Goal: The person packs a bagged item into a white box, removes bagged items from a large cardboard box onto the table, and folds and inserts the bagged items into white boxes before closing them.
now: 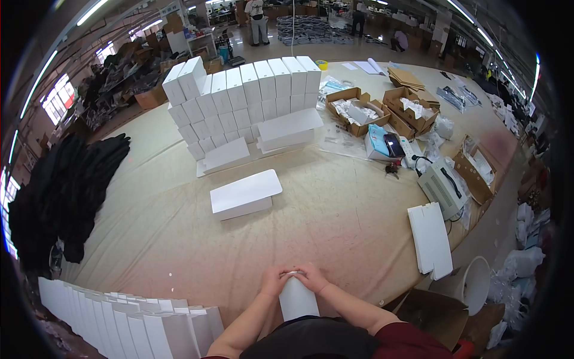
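held card (298,299), near side of box stack (235,90): smooth, matt white paperboard, like the stack. left of stack, cloth pile (66,191): black, matt, rumpled. right of stack, cartons (342,121): matt brown cardboard.

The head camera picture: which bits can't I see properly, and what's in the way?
All in the head view:
1. The near end of the white piece between the left hand and right hand: hidden by dark clothing.
2. The row of white pieces, lower left: cut off by the bottom edge.
3. Small marks on the stacked boxes: too small to read.
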